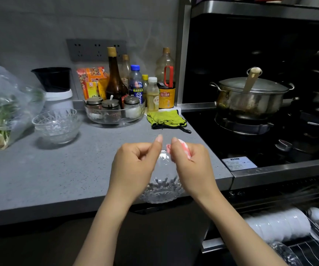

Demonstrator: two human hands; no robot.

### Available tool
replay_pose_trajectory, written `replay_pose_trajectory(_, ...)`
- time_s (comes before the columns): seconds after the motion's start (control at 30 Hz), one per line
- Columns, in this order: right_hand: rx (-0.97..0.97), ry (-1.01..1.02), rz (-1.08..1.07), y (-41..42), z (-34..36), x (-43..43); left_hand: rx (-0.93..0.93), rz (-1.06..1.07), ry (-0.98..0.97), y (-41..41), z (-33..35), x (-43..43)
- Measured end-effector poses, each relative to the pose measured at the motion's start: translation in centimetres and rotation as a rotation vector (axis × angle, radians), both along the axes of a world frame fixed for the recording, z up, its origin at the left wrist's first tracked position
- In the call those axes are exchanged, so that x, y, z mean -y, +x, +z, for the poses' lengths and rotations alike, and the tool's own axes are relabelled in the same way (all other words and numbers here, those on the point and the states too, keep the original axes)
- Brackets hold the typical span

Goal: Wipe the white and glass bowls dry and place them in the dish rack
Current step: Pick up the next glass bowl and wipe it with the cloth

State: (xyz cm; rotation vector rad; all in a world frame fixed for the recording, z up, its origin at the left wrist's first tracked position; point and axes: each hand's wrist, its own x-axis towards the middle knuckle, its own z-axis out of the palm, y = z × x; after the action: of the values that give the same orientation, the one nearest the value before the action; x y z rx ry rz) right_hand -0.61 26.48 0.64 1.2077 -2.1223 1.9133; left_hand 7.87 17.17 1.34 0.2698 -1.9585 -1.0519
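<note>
A grey speckled table [58,169] is seen running along the wall, with a black gas hob [250,148] set in at its right end. A lidded steel pot [250,96] stands on the hob. At the lower right, below the level of the table, a wire dish rack [316,254] is pulled out, and a row of white bowls [279,225] is stood on edge in it. A clear plastic bag of greens [3,104] lies at the far left of the table, and a stack of cut-glass bowls [57,124] is set upright just beside it.

A clear cut-glass bowl [163,183] is held in the air over the front edge of the table, between the two hands. It is tilted: its patterned base is turned down and towards the person and its mouth up and away, so the line from base to mouth slopes away from the person. Its left side is gripped by the left hand [133,166], fingers curled and thumb raised at the rim. A pink and white cloth [185,150] is clenched in the right hand [191,166] and pressed against the right side of the rim.

Among the bottles at the wall, an orange label reading 海天酱油 is carried by a brown sauce bottle [166,96]; 营养 can be read on a small yellowish bottle [153,96]. The print on a white sticker [239,163] on the hob is too small to read.
</note>
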Motion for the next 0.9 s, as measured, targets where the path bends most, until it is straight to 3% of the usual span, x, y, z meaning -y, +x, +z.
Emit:
replay_pose_trajectory(0.1, -0.097, -0.09, -0.046, 0.2, -0.5, 0.0, -0.045, 0.001, 0.071, -0.4, -0.2, -0.1)
replay_pose_trajectory(0.23, -0.267, -0.173, -0.119, 1.5, -2.4, 0.1, -0.188, -0.014, 0.547, -0.6, -1.2, 0.1)
replay_pose_trajectory(0.3, -0.398, -0.127, -0.149, 2.3, -3.4, 0.4, -0.248, 0.032, 0.683, -0.9, -1.5, -0.2)
replay_pose_trajectory(0.37, -0.619, -0.036, -0.236, 2.8, -3.7, 0.7, -0.239, 0.048, 0.676, -1.2, -1.7, -0.9)
replay_pose_trajectory(0.43, -0.696, -0.012, -0.298, 2.5, -2.9, 1.1, -0.188, -0.016, 0.633, -1.3, -1.7, -1.8)
replay_pose_trajectory(0.5, -0.531, -0.011, -0.277, 1.8, -1.4, 1.1, -0.153, -0.002, 0.597, -1.2, -1.6, -2.1)
replay_pose_trajectory(0.63, 0.093, -0.148, 0.042, 0.0, -0.4, 0.8, -0.208, 0.004, 0.683, -0.5, -1.6, -0.9)
replay_pose_trajectory(0.73, 0.529, -0.239, 0.068, -0.3, -1.5, 0.7, -0.24, -0.024, 0.77, 0.1, -1.2, -0.2)
replay_pose_trajectory(0.8, 0.627, -0.245, 0.053, 0.0, -2.1, 0.6, -0.218, -0.013, 0.785, 0.3, -1.1, 0.0)
replay_pose_trajectory(0.9, 0.557, -0.285, 0.036, 0.4, -1.4, 0.3, -0.127, -0.026, 0.781, 0.7, -1.3, 0.3)
